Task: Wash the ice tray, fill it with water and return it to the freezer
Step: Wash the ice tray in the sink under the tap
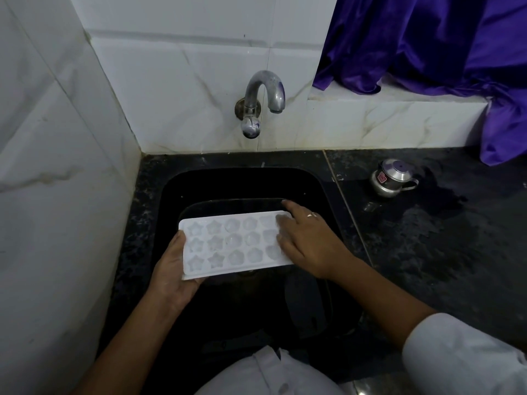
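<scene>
A white ice tray (231, 243) with star and round moulds is held level over the black sink (171, 192). My left hand (174, 269) grips its left end, thumb on the top rim and fingers underneath. My right hand (308, 240) lies over the tray's right end with its fingers spread flat on the moulds. A metal tap (265, 95) sticks out of the tiled wall above the sink; no water is running from it.
A dark tray or pan (228, 205) lies in the sink under the ice tray. A small steel lidded pot (392, 178) stands on the wet black counter (442, 238) to the right. Purple cloth (427, 44) hangs over a tiled ledge at the back right. Tiled walls close the left and back.
</scene>
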A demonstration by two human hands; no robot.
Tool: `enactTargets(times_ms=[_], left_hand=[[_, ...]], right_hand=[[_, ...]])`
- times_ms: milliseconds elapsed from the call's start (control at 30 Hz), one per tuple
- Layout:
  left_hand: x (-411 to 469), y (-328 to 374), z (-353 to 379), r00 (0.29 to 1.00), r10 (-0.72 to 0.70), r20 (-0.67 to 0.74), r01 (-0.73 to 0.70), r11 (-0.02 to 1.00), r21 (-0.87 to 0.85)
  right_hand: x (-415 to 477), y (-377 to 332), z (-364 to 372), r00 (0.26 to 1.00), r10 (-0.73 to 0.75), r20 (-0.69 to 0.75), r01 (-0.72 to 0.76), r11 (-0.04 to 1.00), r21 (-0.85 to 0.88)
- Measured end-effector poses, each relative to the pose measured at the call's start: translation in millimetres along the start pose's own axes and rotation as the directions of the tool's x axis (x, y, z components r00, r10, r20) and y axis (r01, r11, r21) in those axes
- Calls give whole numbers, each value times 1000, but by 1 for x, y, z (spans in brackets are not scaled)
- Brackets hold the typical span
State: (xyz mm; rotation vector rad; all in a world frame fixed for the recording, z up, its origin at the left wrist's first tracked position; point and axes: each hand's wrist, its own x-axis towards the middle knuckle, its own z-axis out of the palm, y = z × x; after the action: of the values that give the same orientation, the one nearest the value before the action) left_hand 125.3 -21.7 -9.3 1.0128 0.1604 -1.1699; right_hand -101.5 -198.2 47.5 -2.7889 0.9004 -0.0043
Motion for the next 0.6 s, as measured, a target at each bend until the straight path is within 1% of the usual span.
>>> enactTargets(times_ms=[33, 133, 167, 233, 267, 367, 467, 567, 600], left_hand=[[-1, 0, 1, 1000, 1, 1, -1, 1000, 4], [-4, -1, 2, 1000, 17, 11, -17, 1000, 10], [-4, -2, 2, 999, 23, 23, -23, 1000, 16], [-5, -3, 1, 999, 24, 36, -25, 999, 28], [-5, -2, 2, 999, 19, 41, -21, 999, 33], [-5, -4, 2, 999, 18, 31, -19, 999, 37], [-5, -4, 2, 999, 11, 32, -12, 1000, 23], [-5, -5, 2, 999, 7, 44, -8, 1000, 10], [-5, -5, 2, 999, 6, 44, -6, 1000, 7]], right_hand=[[-1, 0, 0, 1000, -13, 11, 13, 1000, -8], [1, 1, -7, 995, 90, -48, -86, 992, 88], [1, -1, -7, 996, 79, -47, -75, 994, 74], [0, -4, -3, 999, 1, -34, -1, 1000, 4], [1, -5, -3, 1000, -2, -30, 2, 1000, 4], [3, -3, -5, 993, 98, -71, -91, 992, 91], [4, -5, 0, 999, 1, -41, -1, 1000, 8], [5, -5, -7, 996, 65, -61, -60, 994, 87], [6, -4, -7, 997, 53, -51, -49, 996, 73]])
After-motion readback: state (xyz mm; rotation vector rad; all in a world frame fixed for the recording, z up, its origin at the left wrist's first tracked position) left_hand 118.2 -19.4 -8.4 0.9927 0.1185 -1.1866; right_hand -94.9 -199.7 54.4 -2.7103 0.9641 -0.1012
